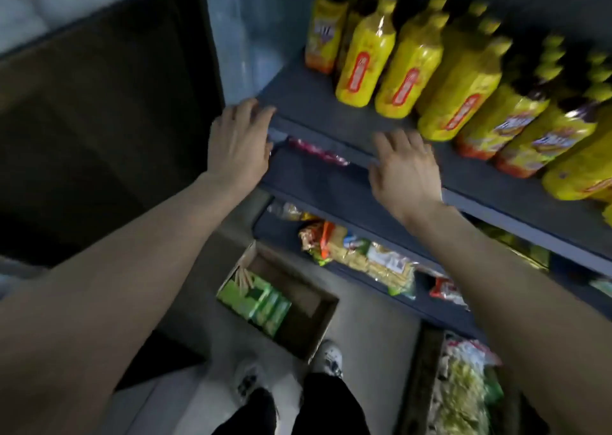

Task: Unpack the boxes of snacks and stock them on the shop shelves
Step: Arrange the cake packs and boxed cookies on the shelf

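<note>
Both my hands are raised at the front edge of a dark grey shelf [318,103]. My left hand [238,139] rests at the shelf's left corner with relaxed fingers and holds nothing. My right hand [405,166] lies flat on the shelf's front lip, fingers spread, empty. A pink snack packet [318,152] lies on the shelf below, between my hands. An open cardboard box [298,305] stands on the floor with green snack packs [258,302] inside.
Several yellow bottles [407,66] fill the right of the upper shelf. Noodle and snack bags [364,262] lie on a lower shelf. Another box with green-white bags [463,388] stands at the lower right. My shoes [328,358] are beside the open box.
</note>
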Demonstrator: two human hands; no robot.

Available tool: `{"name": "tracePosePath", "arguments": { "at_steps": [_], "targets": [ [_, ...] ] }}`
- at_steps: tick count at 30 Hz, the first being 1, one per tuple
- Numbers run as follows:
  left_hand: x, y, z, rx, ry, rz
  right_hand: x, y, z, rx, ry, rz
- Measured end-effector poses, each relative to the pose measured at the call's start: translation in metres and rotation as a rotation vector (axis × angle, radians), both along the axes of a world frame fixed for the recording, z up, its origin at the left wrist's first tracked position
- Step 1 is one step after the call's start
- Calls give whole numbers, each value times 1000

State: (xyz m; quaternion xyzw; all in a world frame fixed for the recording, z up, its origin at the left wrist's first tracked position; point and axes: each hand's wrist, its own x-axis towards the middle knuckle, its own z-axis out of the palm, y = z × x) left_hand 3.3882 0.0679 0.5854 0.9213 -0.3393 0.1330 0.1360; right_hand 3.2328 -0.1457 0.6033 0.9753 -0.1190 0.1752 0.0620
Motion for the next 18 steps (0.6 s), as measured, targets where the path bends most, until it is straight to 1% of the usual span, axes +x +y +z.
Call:
{"name": "tracePosePath", "arguments": {
  "at_steps": [3,6,8,11,15,18],
  "targets": [
    [-19,25,-91,75,136,107,-1,23,-89,139,114,62],
    [-45,44,-180,156,327,188,0,40,-177,267,234,82],
    [-63,56,-241,222,439,249,-1,49,-236,309,314,75],
    [-90,73,-332,250,595,312,-8,60,-319,367,443,73],
    [-111,96,-439,287,684,347,-13,70,-415,442,602,18],
    [-110,114,-512,330,743,359,-6,70,-482,486,670,-8]
  ]
}}
